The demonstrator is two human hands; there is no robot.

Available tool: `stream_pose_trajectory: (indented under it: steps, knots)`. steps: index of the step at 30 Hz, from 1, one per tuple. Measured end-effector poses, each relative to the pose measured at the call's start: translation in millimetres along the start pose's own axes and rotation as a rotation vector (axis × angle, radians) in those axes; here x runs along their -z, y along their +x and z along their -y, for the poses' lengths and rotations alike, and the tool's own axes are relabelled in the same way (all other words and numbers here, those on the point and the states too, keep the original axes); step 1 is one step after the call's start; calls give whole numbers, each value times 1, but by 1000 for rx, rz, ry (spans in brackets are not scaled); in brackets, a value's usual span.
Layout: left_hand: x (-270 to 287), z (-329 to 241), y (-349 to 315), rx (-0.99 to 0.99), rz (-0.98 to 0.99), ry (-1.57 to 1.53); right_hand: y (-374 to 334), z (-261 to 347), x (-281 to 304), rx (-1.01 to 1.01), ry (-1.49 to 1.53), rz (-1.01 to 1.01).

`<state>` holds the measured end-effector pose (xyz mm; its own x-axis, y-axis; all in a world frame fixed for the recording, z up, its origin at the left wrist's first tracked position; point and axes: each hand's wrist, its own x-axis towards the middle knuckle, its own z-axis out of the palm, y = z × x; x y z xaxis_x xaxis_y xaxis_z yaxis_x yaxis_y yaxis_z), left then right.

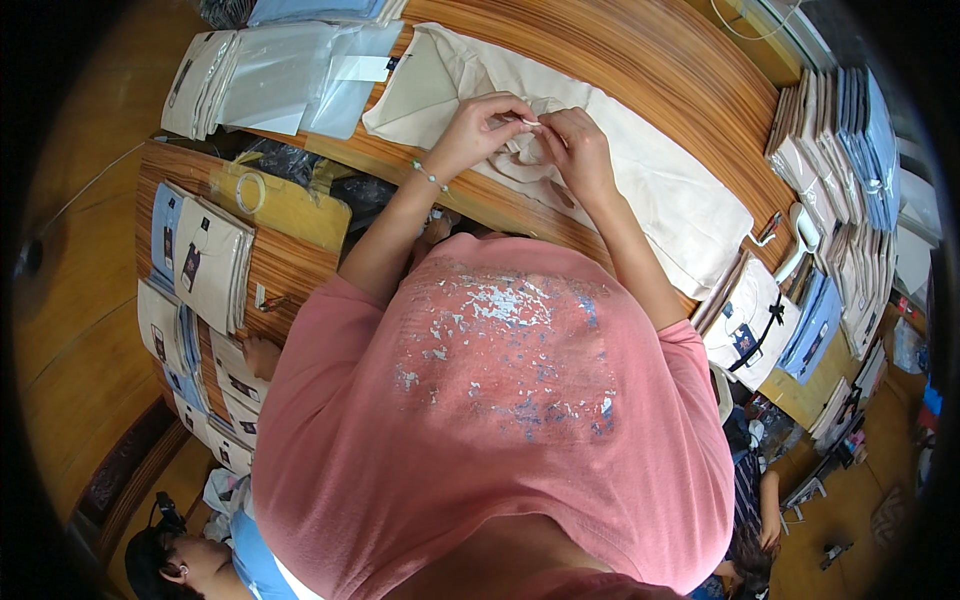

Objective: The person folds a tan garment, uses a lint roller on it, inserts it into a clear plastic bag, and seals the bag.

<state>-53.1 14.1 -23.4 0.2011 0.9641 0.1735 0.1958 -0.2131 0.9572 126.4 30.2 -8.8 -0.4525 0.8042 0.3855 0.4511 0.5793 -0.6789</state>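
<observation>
A long cream cloth garment (665, 165) lies spread across the wooden table (640, 40), its middle bunched up under my hands. My left hand (490, 128), with a beaded bracelet at the wrist, pinches a small bit of the cream cloth between thumb and fingertips. Close beside it, my right hand (580, 150) is closed in a pinch on the same bunched part. The two sets of fingertips almost meet. What exactly lies between them is too small to make out beyond pale cloth.
Clear plastic bags (270, 80) are piled at the far left. Bagged folded garments (815, 150) stand stacked at the right, others (215, 260) on the left table. Small snips (768, 230) and a white handled tool (800, 240) lie near the right edge. People are at both lower corners.
</observation>
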Motion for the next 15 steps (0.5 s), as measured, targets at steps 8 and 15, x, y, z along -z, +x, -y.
stream_pose_trajectory:
  steps: [8,15]
  knots:
    - [-18,1,-4,17,-199,-128,-1,2,-5,6,-26,-90]
    - [-29,13,-9,187,-332,-222,-1,-2,-12,43,-37,-121]
